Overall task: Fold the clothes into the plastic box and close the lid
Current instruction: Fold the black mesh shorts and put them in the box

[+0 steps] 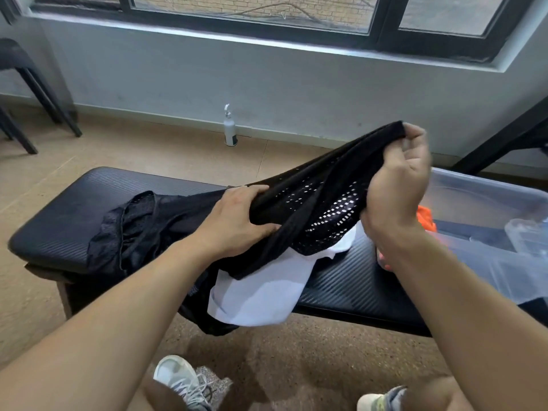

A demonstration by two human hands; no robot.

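Your 2 hands are both on the black mesh garment (pixel 314 200). Right hand (pixel 397 179): grip pinched on the hem, raised above the tabletop (pixel 59 209). Left hand (pixel 237 221): grip closed around the bunched middle of the same garment, low, near the padded surface.

The garment hangs stretched between the hands, not yet folded. Its far end trails left into a crumpled dark heap (pixel 127 229) on the tabletop; you cannot tell whether that is 1 piece or 2.

White garment (pixel 261 289) lies unfolded beneath, partly draped over the near edge.

Plastic box (pixel 486 194) stands at the right end, open. Something orange (pixel 427 218) sits inside. A clear piece in front of it (pixel 504 274) may be the lid; hard to confirm.

Progress, as a judgement: early. Perhaps 1 item boxed. Black and white pieces remain to fold and stow; the lid is not yet on.
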